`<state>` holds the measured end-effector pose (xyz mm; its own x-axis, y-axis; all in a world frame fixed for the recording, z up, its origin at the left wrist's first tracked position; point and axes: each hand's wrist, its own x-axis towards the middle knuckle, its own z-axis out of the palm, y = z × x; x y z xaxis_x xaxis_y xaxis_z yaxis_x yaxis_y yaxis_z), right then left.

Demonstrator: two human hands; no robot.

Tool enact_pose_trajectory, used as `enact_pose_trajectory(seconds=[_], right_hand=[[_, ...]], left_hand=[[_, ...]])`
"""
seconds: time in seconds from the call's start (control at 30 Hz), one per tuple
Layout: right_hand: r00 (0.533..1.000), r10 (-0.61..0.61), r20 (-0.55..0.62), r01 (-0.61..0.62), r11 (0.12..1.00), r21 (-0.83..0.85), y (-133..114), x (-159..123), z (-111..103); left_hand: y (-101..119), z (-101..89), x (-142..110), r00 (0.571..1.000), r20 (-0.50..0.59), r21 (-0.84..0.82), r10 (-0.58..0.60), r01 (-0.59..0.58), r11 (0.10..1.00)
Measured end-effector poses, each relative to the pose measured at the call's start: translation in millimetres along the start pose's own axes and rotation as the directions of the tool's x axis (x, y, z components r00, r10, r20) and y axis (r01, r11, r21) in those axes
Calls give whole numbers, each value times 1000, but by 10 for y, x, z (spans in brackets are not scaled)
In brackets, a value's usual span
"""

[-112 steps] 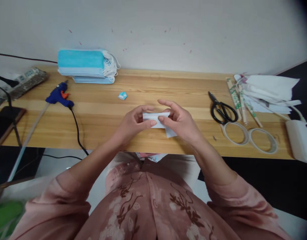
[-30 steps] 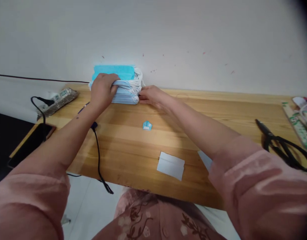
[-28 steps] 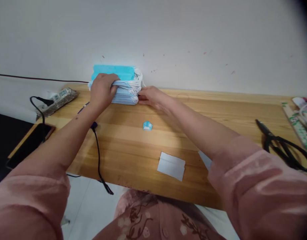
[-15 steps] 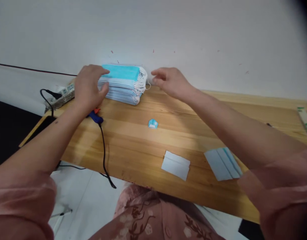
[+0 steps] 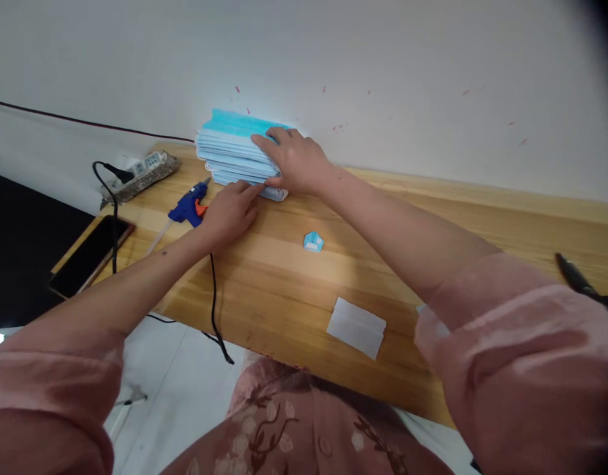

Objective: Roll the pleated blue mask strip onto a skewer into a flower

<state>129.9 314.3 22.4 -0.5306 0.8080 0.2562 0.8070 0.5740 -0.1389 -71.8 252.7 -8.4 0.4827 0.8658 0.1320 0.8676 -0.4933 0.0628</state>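
Observation:
A stack of blue face masks point(image 5: 229, 145) lies at the back of the wooden table point(image 5: 432, 218), against the wall. My right hand point(image 5: 291, 161) rests flat on the stack's right end, fingers spread over the top masks. My left hand point(image 5: 229, 212) is at the stack's front lower edge, fingertips touching the bottom masks. A small folded blue piece point(image 5: 313, 241) lies nearer me. A folded white piece of mask point(image 5: 356, 327) lies near the table's front edge.
A blue glue gun point(image 5: 189, 204) with a black cord lies left of my left hand. A power strip point(image 5: 140, 175) and a dark phone point(image 5: 90, 254) are at the far left. Scissors point(image 5: 581, 287) show at the right edge.
My right hand came down onto the right end of the mask stack. My left hand slid from the stack's left side to its front lower edge. The view shifted left.

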Motion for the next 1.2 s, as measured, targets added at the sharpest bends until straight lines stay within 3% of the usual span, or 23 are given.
enact_pose_trajectory(seconds=[0.1, 0.23, 0.5, 0.7, 0.77, 0.83, 0.9, 1.0, 1.1, 1.2], right_hand=[[1000, -19, -15, 19, 1000, -16, 29, 53, 47], [999, 44, -5, -45, 993, -105, -132, 45, 32], [994, 79, 72, -59, 967, -250, -349, -149, -257], [992, 67, 106, -39, 968, -248, -357, -183, -123], [992, 37, 117, -10, 974, -227, -318, -190, -204], [995, -19, 94, 37, 981, -188, -260, -254, -429], [997, -68, 21, 71, 988, -138, -184, -415, -748], [1000, -13, -3, 12, 998, -54, -31, -865, -1185], [1000, 27, -5, -27, 1000, -9, 163, -1455, -1360], [993, 113, 29, -114, 993, 34, 344, -1997, -1323]], left_hand=[[-8, -13, 27, 1000, 16, 2, 9, -9, 1000], [22, -22, -3, 999, 36, 13, 24, -25, 1000], [78, -4, 61, 999, 34, 106, 37, -40, 994], [65, -8, 109, 998, 67, 97, 18, -25, 995], [34, -51, 79, 995, 101, 58, 23, -29, 998], [-2, -145, 0, 989, 150, 12, 15, -17, 1000], [-15, -294, -155, 991, 134, -47, -6, 12, 999], [99, -567, -576, 995, -81, -227, -65, 45, 973], [422, -763, -1165, 921, -256, -481, -294, 143, 865], [854, -802, -1714, 867, -146, -722, -476, 236, 651]])
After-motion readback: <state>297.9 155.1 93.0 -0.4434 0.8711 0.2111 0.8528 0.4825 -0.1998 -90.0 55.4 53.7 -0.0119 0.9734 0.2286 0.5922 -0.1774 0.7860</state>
